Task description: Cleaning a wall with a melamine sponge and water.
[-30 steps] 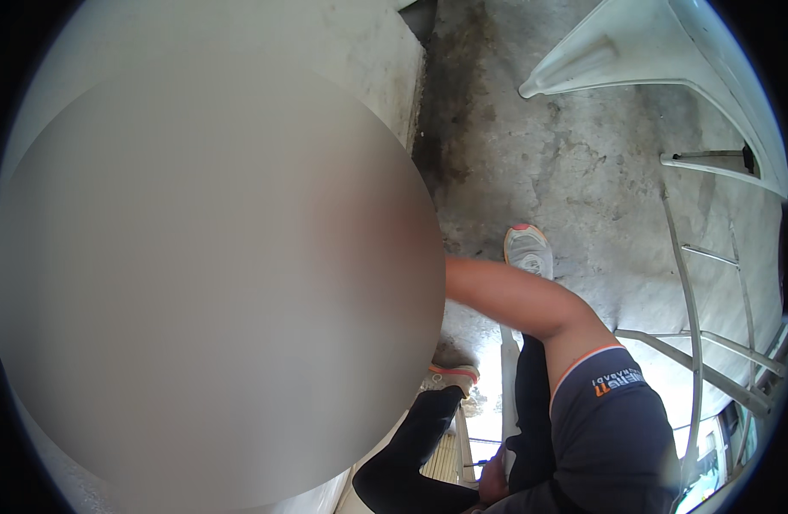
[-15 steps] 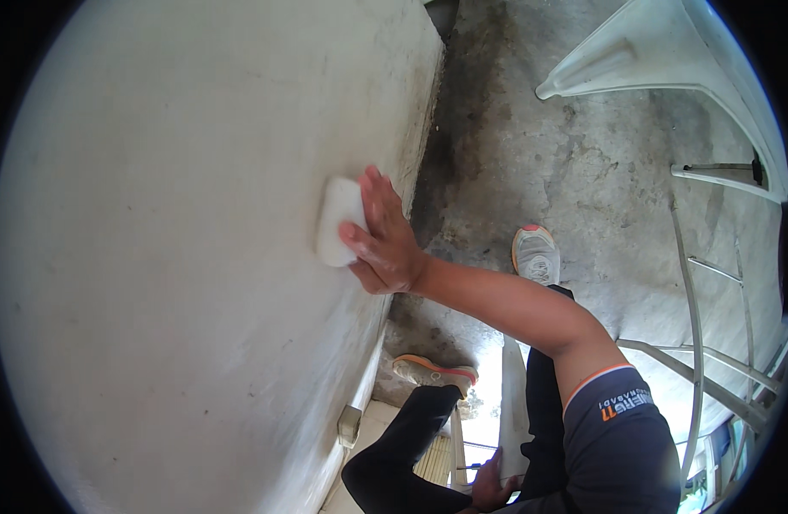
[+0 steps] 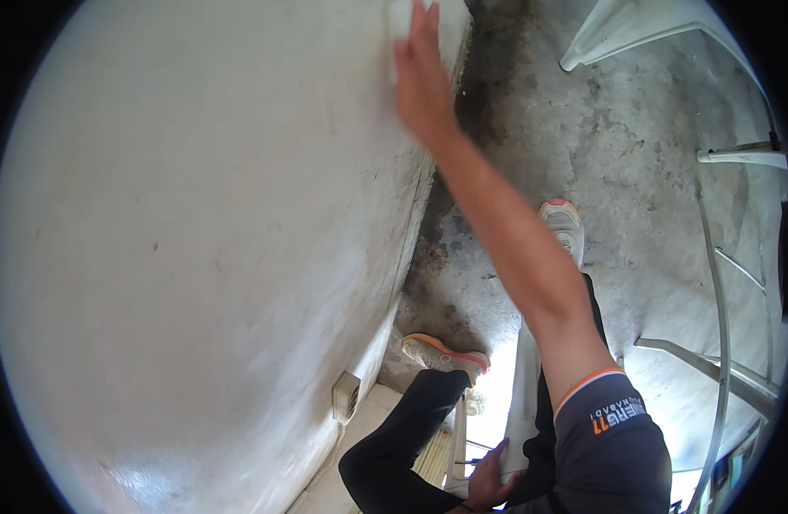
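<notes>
My right hand (image 3: 424, 86), reached up to the top of the view and slightly blurred, holds a white sponge-like block (image 3: 401, 17) against the white wall (image 3: 197, 214). The block is partly behind my fingers. My left hand (image 3: 488, 475) is low in the middle, fingers wrapped on a long pale board or bar (image 3: 521, 403) between my legs, whose exact kind I cannot make out. My two shoes (image 3: 564, 224) rest below me, one on either side of that pale piece.
Grey stained concrete floor (image 3: 625, 146) runs along the wall's dark lower edge. A white plastic chair-like piece (image 3: 634, 34) is at the top right. A metal tube frame (image 3: 721, 343) stands at the right. A small box (image 3: 346, 396) is fixed low on the wall.
Since half a second ago, my right hand and the white block have moved up along the wall toward the top edge. My left hand stays in place. A second ago, a blur covered the wall.
</notes>
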Demonstrator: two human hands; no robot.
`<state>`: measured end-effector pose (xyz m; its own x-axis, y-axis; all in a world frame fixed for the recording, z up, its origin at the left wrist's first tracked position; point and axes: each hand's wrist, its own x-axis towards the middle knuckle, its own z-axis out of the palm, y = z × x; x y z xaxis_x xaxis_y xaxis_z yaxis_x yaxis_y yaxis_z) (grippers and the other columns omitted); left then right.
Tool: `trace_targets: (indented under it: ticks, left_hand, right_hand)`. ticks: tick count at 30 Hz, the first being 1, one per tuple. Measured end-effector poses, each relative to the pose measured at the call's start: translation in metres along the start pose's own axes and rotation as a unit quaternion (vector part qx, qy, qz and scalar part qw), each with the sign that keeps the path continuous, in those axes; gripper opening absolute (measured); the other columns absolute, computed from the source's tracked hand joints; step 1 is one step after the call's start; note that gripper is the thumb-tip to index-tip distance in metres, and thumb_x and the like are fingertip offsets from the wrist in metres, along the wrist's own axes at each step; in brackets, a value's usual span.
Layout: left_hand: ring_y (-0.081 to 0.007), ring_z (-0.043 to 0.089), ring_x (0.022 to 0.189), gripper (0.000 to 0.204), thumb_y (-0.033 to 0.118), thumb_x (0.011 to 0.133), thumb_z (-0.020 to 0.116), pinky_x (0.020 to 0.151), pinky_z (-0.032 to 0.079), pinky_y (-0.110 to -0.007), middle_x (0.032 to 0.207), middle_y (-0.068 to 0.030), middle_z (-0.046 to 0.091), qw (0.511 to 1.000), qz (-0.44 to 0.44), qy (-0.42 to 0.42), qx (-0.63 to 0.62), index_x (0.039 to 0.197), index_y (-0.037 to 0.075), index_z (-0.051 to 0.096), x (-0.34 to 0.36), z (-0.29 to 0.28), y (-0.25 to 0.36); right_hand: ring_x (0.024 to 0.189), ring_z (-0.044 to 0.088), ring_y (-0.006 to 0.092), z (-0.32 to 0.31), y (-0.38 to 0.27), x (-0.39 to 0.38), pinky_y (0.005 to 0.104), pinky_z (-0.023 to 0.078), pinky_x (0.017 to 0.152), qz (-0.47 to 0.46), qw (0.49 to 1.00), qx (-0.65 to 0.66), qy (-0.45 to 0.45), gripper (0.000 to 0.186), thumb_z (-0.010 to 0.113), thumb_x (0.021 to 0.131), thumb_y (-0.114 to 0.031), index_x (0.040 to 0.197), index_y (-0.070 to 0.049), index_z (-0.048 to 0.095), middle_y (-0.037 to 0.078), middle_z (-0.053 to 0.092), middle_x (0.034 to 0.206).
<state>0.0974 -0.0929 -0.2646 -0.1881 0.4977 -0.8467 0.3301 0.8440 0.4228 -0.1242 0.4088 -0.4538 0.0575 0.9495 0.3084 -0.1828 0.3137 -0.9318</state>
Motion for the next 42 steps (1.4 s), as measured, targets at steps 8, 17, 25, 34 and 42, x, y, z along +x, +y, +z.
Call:
trace_targets:
  ticks: [8,17,25,34,42]
  left_hand:
    - [-0.0377,0.054,0.114,0.072,0.039,0.083,0.065,0.096,0.044,-0.044,0.129,-0.0202,0.053,0.999,-0.041,0.012,-0.015,0.141,0.007,0.037,0.0,-0.004,0.012]
    - [-0.0395,0.058,0.105,0.07,0.038,0.083,0.065,0.089,0.046,-0.047,0.117,-0.0234,0.058,0.998,-0.004,0.055,-0.016,0.14,0.007,0.038,0.0,0.004,0.001]
    - [-0.0398,0.058,0.104,0.067,0.043,0.086,0.062,0.09,0.046,-0.047,0.117,-0.0232,0.058,0.997,-0.002,0.079,0.007,0.137,0.007,0.04,-0.001,0.004,0.004]
    - [-0.0397,0.059,0.104,0.068,0.051,0.086,0.058,0.089,0.046,-0.046,0.115,-0.0244,0.059,0.996,-0.034,0.079,-0.001,0.135,0.006,0.042,-0.003,-0.001,0.013]
    - [-0.0384,0.062,0.101,0.067,0.055,0.086,0.055,0.085,0.049,-0.045,0.111,-0.0224,0.063,0.996,-0.06,0.065,0.002,0.134,0.01,0.043,0.0,-0.001,0.018]
  right_hand:
    - [0.142,0.024,0.0371,0.014,-0.061,-0.189,0.0527,0.014,0.115,-0.262,0.948,-0.044,-0.174,0.045,0.058,0.088,-0.02,0.132,-0.027,0.055,0.012,0.029,0.154]
    - [0.143,0.014,0.0374,0.027,-0.08,-0.04,0.0437,0.013,0.115,-0.053,0.998,0.001,-0.025,0.051,0.037,0.1,-0.017,0.146,0.002,0.025,0.026,0.016,0.153]
    - [0.147,0.013,0.0225,0.056,-0.161,-0.21,0.044,0.0,0.119,-0.386,0.909,-0.025,-0.157,0.062,0.055,0.091,-0.047,0.146,-0.041,0.027,0.0,0.015,0.159]
    - [0.137,0.032,0.0388,0.046,-0.136,-0.067,0.0531,0.022,0.11,-0.265,0.962,-0.058,-0.038,0.042,0.048,0.094,-0.018,0.134,-0.004,0.049,0.025,0.04,0.142]
    - [0.142,0.018,0.039,0.064,-0.219,-0.072,0.0389,0.017,0.115,0.013,0.994,-0.105,-0.003,0.05,0.031,0.102,-0.016,0.148,0.0,0.022,0.026,0.017,0.154]
